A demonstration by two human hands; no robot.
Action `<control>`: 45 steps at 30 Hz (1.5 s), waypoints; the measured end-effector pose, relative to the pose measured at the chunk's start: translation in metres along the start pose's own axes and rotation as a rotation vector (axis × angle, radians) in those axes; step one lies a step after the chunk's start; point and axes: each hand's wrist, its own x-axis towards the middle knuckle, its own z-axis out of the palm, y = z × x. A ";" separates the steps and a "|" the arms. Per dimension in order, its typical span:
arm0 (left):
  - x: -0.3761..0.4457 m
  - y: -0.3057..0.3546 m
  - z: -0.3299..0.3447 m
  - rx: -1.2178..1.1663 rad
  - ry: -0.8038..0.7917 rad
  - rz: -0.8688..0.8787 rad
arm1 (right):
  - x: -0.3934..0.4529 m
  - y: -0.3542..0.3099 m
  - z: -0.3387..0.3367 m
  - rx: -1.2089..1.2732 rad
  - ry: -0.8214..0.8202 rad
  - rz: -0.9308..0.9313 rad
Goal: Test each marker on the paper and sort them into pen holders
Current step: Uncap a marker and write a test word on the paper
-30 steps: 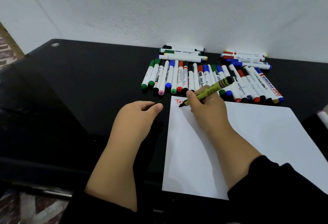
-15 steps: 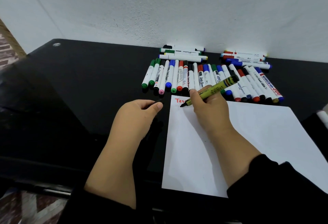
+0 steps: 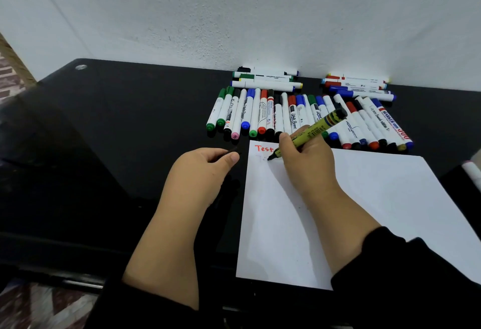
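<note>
A white sheet of paper (image 3: 364, 211) lies on the black table, with the red word "Test" (image 3: 264, 148) at its top left corner. My right hand (image 3: 307, 162) grips a yellow-green marker (image 3: 312, 132), its black tip touching the paper just below the red word, beside a faint grey stroke. My left hand (image 3: 200, 172) rests on the table left of the paper, closed around a small black cap (image 3: 231, 151) that pokes out between thumb and fingers. A row of capped markers (image 3: 286, 117) lies beyond the paper.
Two small piles of markers lie against the white wall, one (image 3: 265, 79) at the centre and one (image 3: 359, 87) further right. Another white marker (image 3: 472, 172) shows at the right edge. The glossy black table (image 3: 104, 133) extends left. No pen holder is in view.
The marker tip has moved from beside the red word to a spot just below it, and a faint grey stroke now shows there. My left hand has stayed put.
</note>
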 end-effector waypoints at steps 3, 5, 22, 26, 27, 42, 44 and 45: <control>0.001 -0.001 -0.001 0.001 0.004 0.000 | 0.001 0.002 -0.001 -0.008 0.013 0.002; 0.002 -0.001 0.000 -0.001 0.006 -0.004 | 0.001 0.001 -0.001 -0.011 0.008 0.013; -0.001 0.000 -0.002 0.001 -0.001 -0.017 | 0.000 0.001 -0.004 0.025 0.049 0.051; -0.003 0.003 -0.002 0.023 -0.017 -0.017 | 0.001 0.001 -0.004 0.002 0.034 0.058; -0.003 0.003 -0.002 0.027 -0.022 -0.019 | 0.001 0.001 -0.004 -0.002 0.035 0.062; -0.018 0.018 -0.013 0.013 -0.141 -0.031 | 0.004 -0.021 -0.031 0.468 -0.039 0.492; -0.024 0.022 -0.014 -0.036 -0.197 -0.048 | -0.003 -0.027 -0.041 0.490 -0.064 0.481; -0.027 0.023 -0.014 -0.051 -0.229 -0.051 | -0.009 -0.030 -0.047 0.504 -0.075 0.475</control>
